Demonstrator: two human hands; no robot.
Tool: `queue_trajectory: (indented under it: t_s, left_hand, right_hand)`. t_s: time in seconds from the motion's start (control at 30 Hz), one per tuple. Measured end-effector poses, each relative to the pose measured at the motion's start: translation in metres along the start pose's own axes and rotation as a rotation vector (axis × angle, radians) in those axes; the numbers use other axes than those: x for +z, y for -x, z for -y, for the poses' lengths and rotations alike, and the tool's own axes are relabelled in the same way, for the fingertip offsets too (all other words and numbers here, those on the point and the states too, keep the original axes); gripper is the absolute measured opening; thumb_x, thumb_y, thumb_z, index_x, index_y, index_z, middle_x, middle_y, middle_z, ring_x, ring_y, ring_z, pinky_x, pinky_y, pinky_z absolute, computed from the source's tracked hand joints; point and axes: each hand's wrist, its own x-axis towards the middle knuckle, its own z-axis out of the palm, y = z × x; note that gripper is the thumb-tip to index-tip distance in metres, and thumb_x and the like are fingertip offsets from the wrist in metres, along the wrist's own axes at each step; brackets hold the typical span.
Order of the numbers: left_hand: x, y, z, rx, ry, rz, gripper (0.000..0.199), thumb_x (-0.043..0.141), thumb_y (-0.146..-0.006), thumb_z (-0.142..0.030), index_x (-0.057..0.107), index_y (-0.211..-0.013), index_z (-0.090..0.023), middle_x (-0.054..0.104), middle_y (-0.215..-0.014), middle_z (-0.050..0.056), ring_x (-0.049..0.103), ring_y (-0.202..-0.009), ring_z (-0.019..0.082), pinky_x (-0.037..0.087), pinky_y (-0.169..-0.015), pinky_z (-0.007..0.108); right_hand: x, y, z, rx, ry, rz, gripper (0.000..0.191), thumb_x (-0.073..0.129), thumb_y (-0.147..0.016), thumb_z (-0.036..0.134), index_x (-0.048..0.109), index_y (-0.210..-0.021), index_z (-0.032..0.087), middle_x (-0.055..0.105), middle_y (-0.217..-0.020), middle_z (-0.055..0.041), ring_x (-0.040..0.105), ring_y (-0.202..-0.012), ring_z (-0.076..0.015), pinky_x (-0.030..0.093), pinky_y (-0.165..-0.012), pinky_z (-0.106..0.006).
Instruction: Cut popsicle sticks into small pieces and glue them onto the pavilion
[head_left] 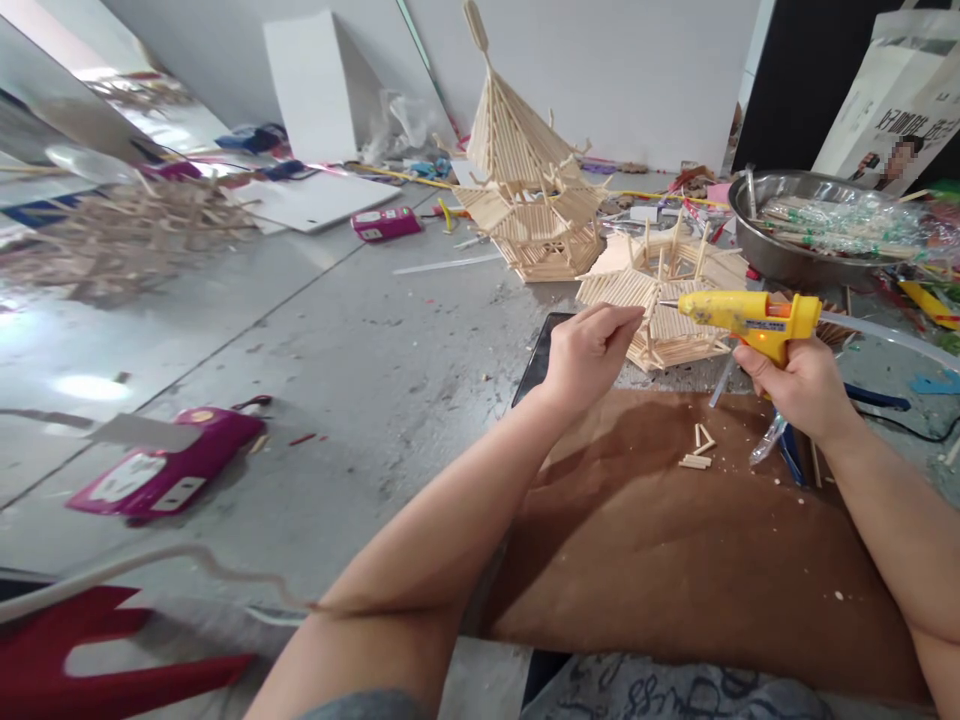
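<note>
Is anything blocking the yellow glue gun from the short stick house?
Nothing visible does. The right hand holds the yellow glue gun, its tip in front of the short stick house. The left hand is close beside the tip, not between them.

A plain pale wall (615, 80) spans the back, a thin green strip (427, 65) slanting down it, with a black panel (806, 60) at right. The grey floor (390, 340) is scuffed and speckled, crossed by a dark seam (255, 325). A white glare (94, 387) shines on it at left.
</note>
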Motion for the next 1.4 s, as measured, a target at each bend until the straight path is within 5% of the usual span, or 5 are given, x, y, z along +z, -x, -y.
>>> queue_trajectory:
  t_s: [0.4, 0.83, 1.4]
  left_hand:
    - [0.001, 0.003, 0.008, 0.163, -0.135, 0.024, 0.019, 0.05, -0.082, -0.022, 0.068, -0.081, -0.019, 0.064, -0.067, 0.004, 0.058, -0.062, 0.011, 0.043, -0.06, 0.021]
    - [0.004, 0.005, 0.014, 0.089, -0.073, 0.02, 0.014, 0.056, -0.078, -0.021, 0.069, -0.078, -0.021, 0.065, -0.07, 0.004, 0.059, -0.066, 0.011, 0.044, -0.063, 0.021]
    - [0.002, 0.004, 0.01, 0.19, -0.187, 0.039, 0.018, 0.05, -0.082, -0.021, 0.069, -0.081, -0.019, 0.067, -0.07, 0.005, 0.061, -0.065, 0.011, 0.045, -0.061, 0.021]
  right_hand:
    - [-0.002, -0.001, 0.003, 0.001, -0.003, 0.015, 0.03, 0.051, -0.08, 0.048, 0.059, -0.067, 0.022, 0.051, -0.05, -0.0011, 0.054, -0.057, -0.0181, 0.042, -0.052, -0.032]
    - [-0.001, 0.0, 0.002, -0.007, -0.002, 0.022, 0.029, 0.052, -0.08, 0.048, 0.062, -0.075, 0.021, 0.054, -0.056, -0.0019, 0.054, -0.058, -0.0174, 0.042, -0.052, -0.031]
    - [-0.001, 0.0, -0.001, 0.004, 0.005, 0.04, 0.03, 0.052, -0.079, 0.048, 0.06, -0.074, 0.019, 0.055, -0.058, -0.001, 0.055, -0.061, -0.0165, 0.041, -0.055, -0.029]
